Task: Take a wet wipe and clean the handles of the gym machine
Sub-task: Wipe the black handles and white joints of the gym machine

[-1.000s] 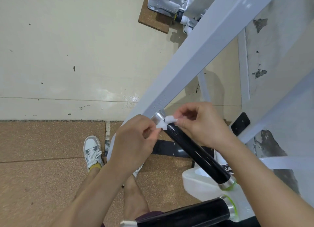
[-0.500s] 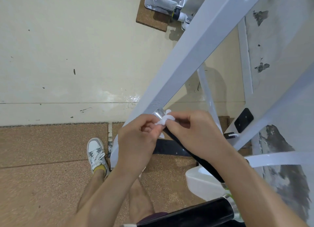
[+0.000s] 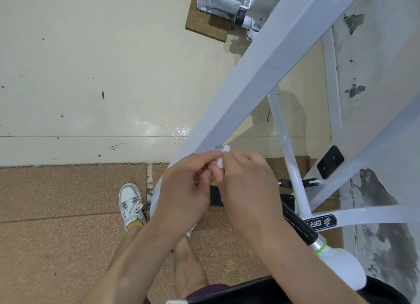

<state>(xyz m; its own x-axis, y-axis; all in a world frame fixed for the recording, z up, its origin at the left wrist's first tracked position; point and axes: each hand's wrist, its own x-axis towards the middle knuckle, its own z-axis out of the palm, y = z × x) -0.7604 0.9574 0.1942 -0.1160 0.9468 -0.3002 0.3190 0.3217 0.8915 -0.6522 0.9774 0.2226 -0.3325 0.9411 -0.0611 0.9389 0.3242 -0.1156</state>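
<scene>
Wet wipe (image 3: 220, 163): a small bunched white wad is seen between the fingertips of both hands, at the upper end of the handle and just under the white beam.
Left hand (image 3: 184, 190): the fingers are curled inward and the grip is closed on the wipe from the left; the exact contact is partly hidden.
Right hand (image 3: 247, 190): the wipe is pinched between thumb and fingertips; the grip is tight, with no gap seen.
Handle (image 3: 298, 227): a black bar runs down to the right to a chrome collar with a green ring; most of its upper length is covered by the right hand and forearm.
White beam (image 3: 272, 65): a broad painted frame member crosses diagonally, directly above the hands.
Second handle (image 3: 238, 289): a black bar is cut off by the lower edge.
Label plate (image 3: 320, 223): black with white letters, partly obscured.
Floor: a cork mat (image 3: 56, 212) lies below, with cream flooring (image 3: 91, 65) beyond.
Shoe (image 3: 130, 203): a white and grey shoe stands on the cork mat, left of the hands.
Wiping contact: whether the wipe touches the handle cannot be made out.
</scene>
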